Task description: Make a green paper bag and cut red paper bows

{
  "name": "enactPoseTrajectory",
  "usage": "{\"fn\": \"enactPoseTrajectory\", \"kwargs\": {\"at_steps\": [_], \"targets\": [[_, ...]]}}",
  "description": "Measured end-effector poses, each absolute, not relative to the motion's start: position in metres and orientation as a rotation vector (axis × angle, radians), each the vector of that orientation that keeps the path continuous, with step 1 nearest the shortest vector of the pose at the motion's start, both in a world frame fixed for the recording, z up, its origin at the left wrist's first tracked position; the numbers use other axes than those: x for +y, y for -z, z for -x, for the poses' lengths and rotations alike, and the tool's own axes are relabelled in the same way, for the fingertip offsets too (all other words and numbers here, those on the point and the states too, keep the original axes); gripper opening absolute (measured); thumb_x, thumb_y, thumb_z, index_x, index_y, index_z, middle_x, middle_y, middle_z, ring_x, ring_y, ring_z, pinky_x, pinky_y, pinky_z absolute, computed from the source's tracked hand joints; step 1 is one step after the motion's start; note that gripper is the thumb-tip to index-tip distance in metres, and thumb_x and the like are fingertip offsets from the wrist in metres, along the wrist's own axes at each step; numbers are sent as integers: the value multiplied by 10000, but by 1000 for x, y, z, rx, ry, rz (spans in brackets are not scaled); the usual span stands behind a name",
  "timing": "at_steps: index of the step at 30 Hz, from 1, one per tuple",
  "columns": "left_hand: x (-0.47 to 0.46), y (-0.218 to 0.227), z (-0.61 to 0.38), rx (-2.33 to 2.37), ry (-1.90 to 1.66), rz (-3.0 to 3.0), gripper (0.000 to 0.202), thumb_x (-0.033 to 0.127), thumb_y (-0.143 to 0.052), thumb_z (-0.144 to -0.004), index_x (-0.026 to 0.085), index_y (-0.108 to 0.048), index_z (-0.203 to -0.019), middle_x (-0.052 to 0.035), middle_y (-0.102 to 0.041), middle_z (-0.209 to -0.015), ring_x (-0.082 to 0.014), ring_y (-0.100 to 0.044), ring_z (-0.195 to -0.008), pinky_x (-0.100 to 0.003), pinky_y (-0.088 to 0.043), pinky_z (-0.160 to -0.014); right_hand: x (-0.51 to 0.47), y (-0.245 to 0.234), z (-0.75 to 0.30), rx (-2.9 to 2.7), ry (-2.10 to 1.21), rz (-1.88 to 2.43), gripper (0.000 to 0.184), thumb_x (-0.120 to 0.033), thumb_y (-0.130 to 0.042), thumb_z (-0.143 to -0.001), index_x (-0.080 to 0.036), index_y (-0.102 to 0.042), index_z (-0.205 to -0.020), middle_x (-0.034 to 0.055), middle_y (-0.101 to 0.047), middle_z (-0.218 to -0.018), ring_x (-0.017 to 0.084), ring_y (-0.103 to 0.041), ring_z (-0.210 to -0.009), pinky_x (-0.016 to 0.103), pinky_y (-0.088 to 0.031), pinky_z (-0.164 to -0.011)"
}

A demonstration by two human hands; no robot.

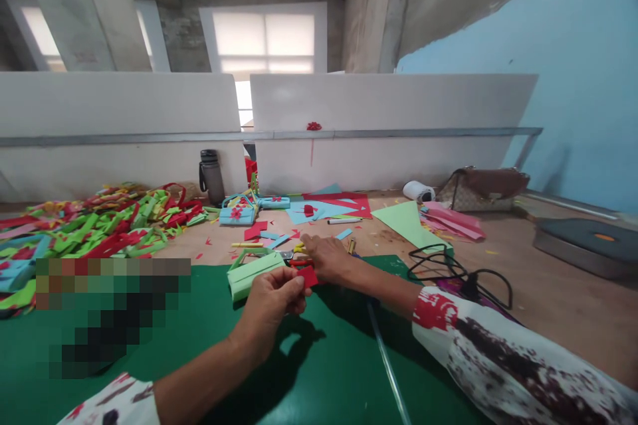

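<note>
My left hand (273, 297) pinches a small red paper piece (308, 275) above the green mat (209, 345). My right hand (326, 257) reaches over the table to the scissors (288, 254) with yellow handles, fingers curled down on them. A light green paper bag (252, 272) lies flat just left of both hands. Small red and blue scraps lie around.
A heap of green and red paper bags (100, 219) fills the left. A dark bottle (212, 176), blue paper bags (238, 211), coloured sheets (333, 204), black cable (448, 269), a handbag (486, 187) and a grey tray (588, 246) sit around. White partitions (389, 119) stand behind.
</note>
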State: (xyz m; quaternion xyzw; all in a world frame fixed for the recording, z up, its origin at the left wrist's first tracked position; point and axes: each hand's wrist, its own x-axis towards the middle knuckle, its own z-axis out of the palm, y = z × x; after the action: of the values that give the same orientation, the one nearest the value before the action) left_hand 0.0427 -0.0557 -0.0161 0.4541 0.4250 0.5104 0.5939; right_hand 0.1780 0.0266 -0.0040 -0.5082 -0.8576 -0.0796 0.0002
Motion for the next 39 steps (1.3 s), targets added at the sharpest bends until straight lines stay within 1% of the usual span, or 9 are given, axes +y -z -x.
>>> {"fn": "enactPoseTrajectory", "kwargs": {"at_steps": [3,6,10,16,19,25,31,36,39], "targets": [[-55,14,-39,996,-1206,-1047,179,283,-686,-680,142,-577,-690,-1,-612,-609,-82,-511,-491,-235,-427,-565,17,-16,-184,-2687,346,1557,306,-282,-534,-884,-160,-520,-1165,80,-564,-1146,211,-587,-950,413,-496,-787],[-55,11,-37,1005,-1247,-1082,170,282,-690,-680,136,-605,-693,7,-604,-599,-79,-505,-491,-232,-427,-563,5,-37,-199,-2659,426,1547,478,-20,-551,-746,-153,-502,-1202,115,-647,-1043,266,-594,-972,369,-464,-754],[-58,5,-37,1037,-1277,-1146,160,274,-703,-665,129,-648,-702,-4,-626,-620,-91,-521,-526,-232,-431,-576,-8,-49,-228,-2614,490,1578,542,26,-513,-652,-207,-562,-1139,101,-675,-1027,269,-611,-947,330,-435,-718],[-55,2,-34,1051,-1325,-1246,134,258,-671,-696,140,-618,-660,28,-562,-540,-88,-493,-513,-212,-397,-551,-14,-35,-240,-2545,520,1594,416,-159,-563,-740,-192,-541,-1154,108,-682,-974,275,-617,-909,338,-429,-706],[-54,7,-35,995,-1253,-1265,150,270,-663,-701,145,-595,-654,20,-568,-556,-96,-502,-522,-225,-414,-564,-14,-32,-230,-2494,519,1611,476,-284,-604,-761,-156,-495,-1206,143,-674,-986,302,-611,-924,368,-440,-707],[-66,18,-44,851,-996,-1560,63,177,-633,-696,151,-640,-639,-91,-674,-929,-199,-613,-841,-289,-449,-740,-6,-27,-222,-2546,510,1516,501,-190,-606,-777,-143,-453,-1252,138,-600,-1157,257,-528,-1090,337,-408,-862],[-72,20,-52,786,-864,-1729,124,118,-584,-732,203,-666,-695,-68,-629,-1161,-219,-481,-1188,-338,-319,-984,-5,-17,-219,-2500,474,1588,466,-180,-573,-769,-160,-488,-1227,147,-650,-969,305,-618,-883,372,-455,-681],[-62,22,-59,955,-990,-1728,94,146,-605,-720,202,-668,-678,-91,-565,-1255,-242,-390,-1267,-384,-217,-1055,-8,-27,-227,-2340,362,1632,475,-239,-565,-799,-174,-479,-1262,163,-651,-1020,332,-598,-943,406,-452,-726],[-51,21,-59,1076,-1121,-1647,98,143,-606,-711,184,-647,-633,-125,-595,-1204,-269,-430,-1231,-399,-268,-1021,-9,-35,-241,-2233,189,1582,453,-294,-551,-824,-201,-478,-1261,110,-657,-1014,259,-609,-911,343,-462,-739]]}}
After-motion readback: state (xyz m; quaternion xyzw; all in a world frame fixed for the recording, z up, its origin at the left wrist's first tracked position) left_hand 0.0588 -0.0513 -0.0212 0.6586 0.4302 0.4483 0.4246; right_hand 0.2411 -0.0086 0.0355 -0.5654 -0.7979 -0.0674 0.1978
